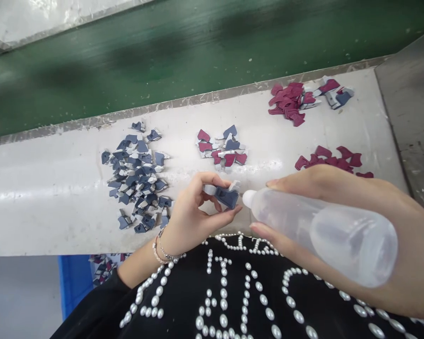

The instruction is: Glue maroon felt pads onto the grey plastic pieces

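Observation:
Between the thumb and fingers of my left hand [191,214] is a small dark blue and grey plastic part [226,197], tilted with a hollow side facing up. My right hand [304,186] is wrapped round a translucent squeeze bottle [325,230] lying nearly level. Its white tip [248,198] points at the plastic part, a short gap from it. Some clear liquid seems to sit inside the bottle. Just beyond my hands lies a small group of maroon and blue parts with grey pieces [229,159].
A big pile of blue and grey parts [136,176] spreads over the white table [38,197] at left. Maroon pieces lie in two heaps, one far right [288,101], one nearer [328,159]. A green belt [183,56] runs behind; a blue bin [74,278] with parts stands below left.

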Demonstrator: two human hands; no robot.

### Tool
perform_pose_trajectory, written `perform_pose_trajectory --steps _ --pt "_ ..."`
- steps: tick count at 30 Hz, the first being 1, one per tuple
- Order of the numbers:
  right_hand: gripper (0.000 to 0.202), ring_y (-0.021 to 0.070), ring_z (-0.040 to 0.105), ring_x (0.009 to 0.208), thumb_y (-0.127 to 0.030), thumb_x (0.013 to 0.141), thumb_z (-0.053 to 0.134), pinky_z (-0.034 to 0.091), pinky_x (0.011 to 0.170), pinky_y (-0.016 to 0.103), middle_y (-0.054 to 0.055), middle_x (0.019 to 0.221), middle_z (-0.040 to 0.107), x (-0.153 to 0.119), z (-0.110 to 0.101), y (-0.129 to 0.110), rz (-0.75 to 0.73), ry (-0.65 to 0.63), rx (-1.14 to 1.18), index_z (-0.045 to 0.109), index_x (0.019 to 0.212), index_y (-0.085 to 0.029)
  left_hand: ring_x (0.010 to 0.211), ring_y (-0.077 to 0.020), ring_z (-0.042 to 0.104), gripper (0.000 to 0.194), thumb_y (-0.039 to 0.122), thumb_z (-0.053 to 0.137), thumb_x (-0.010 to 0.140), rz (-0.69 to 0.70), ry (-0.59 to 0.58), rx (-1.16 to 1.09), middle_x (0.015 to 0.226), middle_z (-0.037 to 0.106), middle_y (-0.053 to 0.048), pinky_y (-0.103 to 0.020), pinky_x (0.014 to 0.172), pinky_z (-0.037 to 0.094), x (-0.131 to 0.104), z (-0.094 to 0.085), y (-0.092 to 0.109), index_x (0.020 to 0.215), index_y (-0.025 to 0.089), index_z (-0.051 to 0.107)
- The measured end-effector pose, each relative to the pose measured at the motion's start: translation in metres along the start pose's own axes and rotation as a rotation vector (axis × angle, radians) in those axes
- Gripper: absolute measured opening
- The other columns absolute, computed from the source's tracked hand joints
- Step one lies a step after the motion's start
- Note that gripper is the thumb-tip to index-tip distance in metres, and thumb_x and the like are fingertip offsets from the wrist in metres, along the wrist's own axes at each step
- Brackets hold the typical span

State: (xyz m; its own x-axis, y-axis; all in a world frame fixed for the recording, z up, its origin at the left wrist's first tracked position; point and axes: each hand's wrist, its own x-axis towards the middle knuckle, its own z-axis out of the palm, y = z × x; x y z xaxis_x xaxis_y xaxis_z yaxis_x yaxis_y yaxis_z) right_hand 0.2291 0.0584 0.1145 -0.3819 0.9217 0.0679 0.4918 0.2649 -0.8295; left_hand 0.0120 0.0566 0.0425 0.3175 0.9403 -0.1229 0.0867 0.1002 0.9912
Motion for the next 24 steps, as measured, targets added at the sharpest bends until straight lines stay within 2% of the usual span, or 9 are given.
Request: perform_pose_trajectory --steps 5,10,13,18,24 --pt "0.021 0.0136 0.057 0.045 -0.04 0.085 0.072 0.041 0.036 0.032 -0.01 0.067 0.063 -0.0024 -0.0023 0.0007 0.019 -0.04 -0.032 0.053 0.092 -0.034 0.076 -0.0104 0.068 0.045 0.016 0.085 0.073 -0.018 -0.001 -0.013 0.109 0.066 -0.003 -0.021 0.072 0.06 -0.0008 0.0016 0.0004 0.107 0.024 0.055" --pt "0.023 0.0136 0.057 0.048 -0.041 0.087 0.071 0.043 0.038 0.03 -0.009 0.071 0.063 0.0016 0.0 0.0001 -0.005 0.001 -0.003 0.05 0.086 -0.032 0.075 -0.0104 0.069 0.046 0.016 0.085 0.072 -0.014 -0.016 -0.024 0.108 0.067 -0.002 -0.019 0.068 0.059 -0.0009 0.001 0.0019 0.105 0.024 0.054" --pt "0.026 0.0127 0.059 0.05 -0.037 0.087 0.072 0.045 0.041 0.029 -0.009 0.072 0.063 0.0026 0.0006 -0.0018 -0.013 -0.017 -0.04 0.047 0.086 -0.03 0.077 -0.0112 0.069 0.045 0.016 0.085 0.073 -0.019 -0.012 -0.019 0.108 0.067 -0.003 -0.019 0.068 0.059 -0.0001 0.0005 0.0026 0.105 0.024 0.054" --pt "0.021 0.0127 0.059 0.049 -0.041 0.089 0.07 0.043 0.039 0.029 -0.008 0.072 0.064 -0.002 -0.0037 -0.0016 -0.007 -0.001 -0.055 0.051 0.09 -0.031 0.079 -0.0117 0.07 0.046 0.016 0.085 0.072 -0.011 0.001 -0.023 0.108 0.067 -0.002 -0.02 0.069 0.06 -0.0004 0.0003 0.0028 0.105 0.024 0.055" --pt "0.02 0.0083 0.061 0.054 -0.039 0.089 0.071 0.046 0.044 0.022 -0.009 0.075 0.064 0.0012 -0.0008 -0.0029 -0.017 -0.011 -0.041 0.053 0.094 -0.03 0.078 -0.0131 0.07 0.045 0.016 0.085 0.073 -0.014 -0.011 -0.039 0.109 0.069 -0.004 -0.021 0.067 0.06 -0.0004 0.0017 0.0031 0.105 0.023 0.054"
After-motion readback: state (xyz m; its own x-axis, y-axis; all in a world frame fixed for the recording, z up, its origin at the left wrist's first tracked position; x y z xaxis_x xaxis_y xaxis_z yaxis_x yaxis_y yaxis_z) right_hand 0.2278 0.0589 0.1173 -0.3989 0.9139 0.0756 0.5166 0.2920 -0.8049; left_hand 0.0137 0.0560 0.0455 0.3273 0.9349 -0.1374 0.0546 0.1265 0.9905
